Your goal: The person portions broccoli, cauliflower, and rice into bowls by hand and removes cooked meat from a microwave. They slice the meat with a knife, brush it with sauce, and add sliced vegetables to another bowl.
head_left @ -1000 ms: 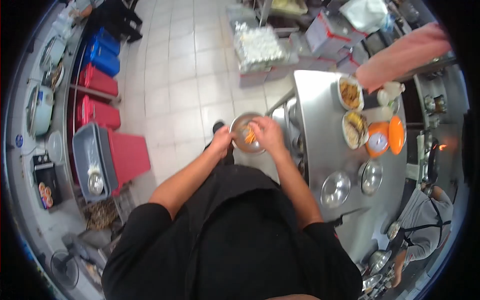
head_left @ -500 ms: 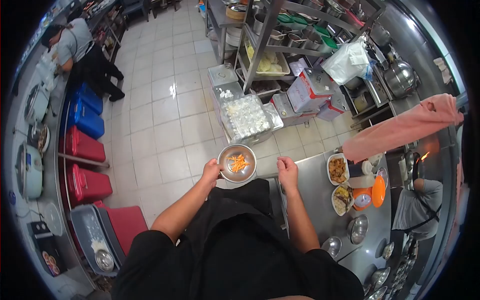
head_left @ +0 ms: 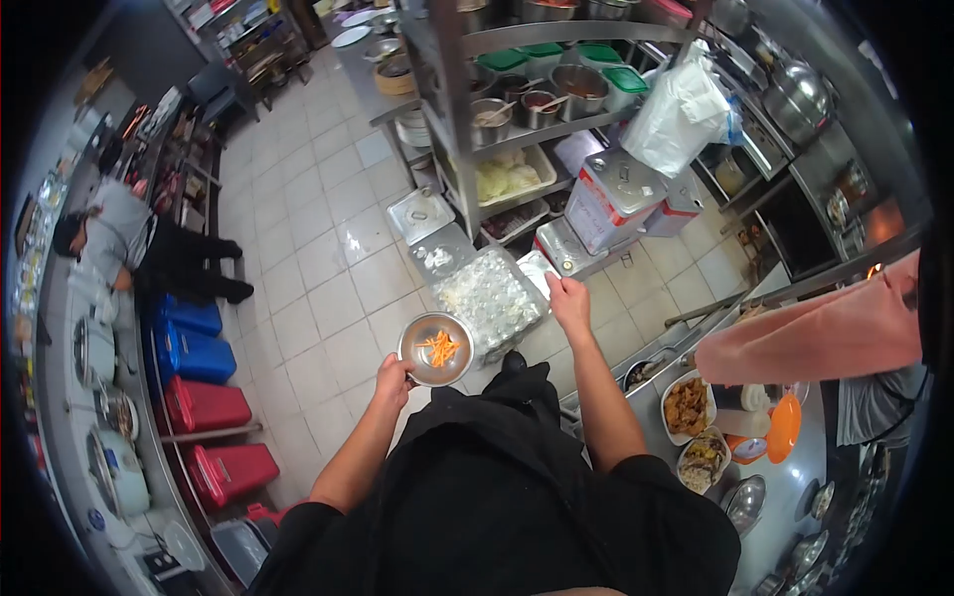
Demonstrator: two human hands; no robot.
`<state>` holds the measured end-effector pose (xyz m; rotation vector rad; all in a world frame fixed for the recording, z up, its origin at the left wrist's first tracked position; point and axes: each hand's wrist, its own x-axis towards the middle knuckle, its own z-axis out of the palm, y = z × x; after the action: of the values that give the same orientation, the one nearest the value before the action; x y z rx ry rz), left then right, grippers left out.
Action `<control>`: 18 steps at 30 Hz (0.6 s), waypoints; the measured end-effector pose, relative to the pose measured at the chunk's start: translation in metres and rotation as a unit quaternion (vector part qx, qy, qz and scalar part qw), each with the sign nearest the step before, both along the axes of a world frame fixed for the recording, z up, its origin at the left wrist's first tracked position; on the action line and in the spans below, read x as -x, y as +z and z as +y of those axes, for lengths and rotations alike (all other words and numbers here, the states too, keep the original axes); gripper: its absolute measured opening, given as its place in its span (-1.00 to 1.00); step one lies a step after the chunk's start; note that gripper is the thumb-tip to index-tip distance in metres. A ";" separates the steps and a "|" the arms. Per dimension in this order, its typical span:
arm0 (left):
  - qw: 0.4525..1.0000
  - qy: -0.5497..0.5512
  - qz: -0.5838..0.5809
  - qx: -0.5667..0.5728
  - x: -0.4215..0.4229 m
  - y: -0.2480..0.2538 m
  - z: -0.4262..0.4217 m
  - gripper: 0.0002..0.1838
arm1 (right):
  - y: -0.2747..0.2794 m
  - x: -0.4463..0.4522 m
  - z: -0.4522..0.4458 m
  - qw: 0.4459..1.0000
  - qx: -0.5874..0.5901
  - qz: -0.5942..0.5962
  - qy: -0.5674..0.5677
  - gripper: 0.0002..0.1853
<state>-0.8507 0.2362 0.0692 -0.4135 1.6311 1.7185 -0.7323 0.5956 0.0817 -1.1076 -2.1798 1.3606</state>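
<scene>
My left hand (head_left: 395,381) grips the rim of a round metal bowl (head_left: 421,372), held out in front of my body over the floor. Thin orange strips (head_left: 438,349), looking like carrot, lie in a small heap inside it. To the right, my right hand (head_left: 569,302) is raised with its fingers curled closed, and nothing shows in it. It appears in front of the square metal tins; whether it touches one cannot be told. Below and ahead of the bowl stands a stack covered in shiny, crinkled plastic (head_left: 489,298).
Ahead is a metal rack (head_left: 452,109) with pots and a tray of cabbage (head_left: 517,177). Red-and-white tins (head_left: 611,194) stand beneath. At right, a steel counter (head_left: 646,407) carries food dishes (head_left: 688,407); a pink cloth (head_left: 810,328) hangs above. A co-worker (head_left: 119,233) bends at the left counter.
My view has moved forward and turned, bringing the rack and tins nearer. The bowl, still in my left hand, appears further left. My right hand has reached forward, fingers still curled.
</scene>
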 end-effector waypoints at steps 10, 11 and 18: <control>0.998 -0.036 -0.013 -0.044 0.088 0.016 0.136 -0.66 | 0.028 0.116 0.071 0.985 -0.105 0.115 0.075 -0.47; 0.997 -0.049 -0.018 -0.059 0.096 0.011 0.142 -0.67 | 0.029 0.126 0.075 0.979 -0.142 0.123 0.079 -0.44; 0.981 -0.173 -0.059 -0.063 0.165 -0.029 0.180 -0.74 | 0.061 0.203 0.103 0.982 -0.166 0.086 0.023 -0.44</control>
<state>-1.0152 0.4161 0.0402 -0.1564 1.4064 1.4943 -0.9358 0.6985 0.1430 -0.7887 -2.2115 1.0158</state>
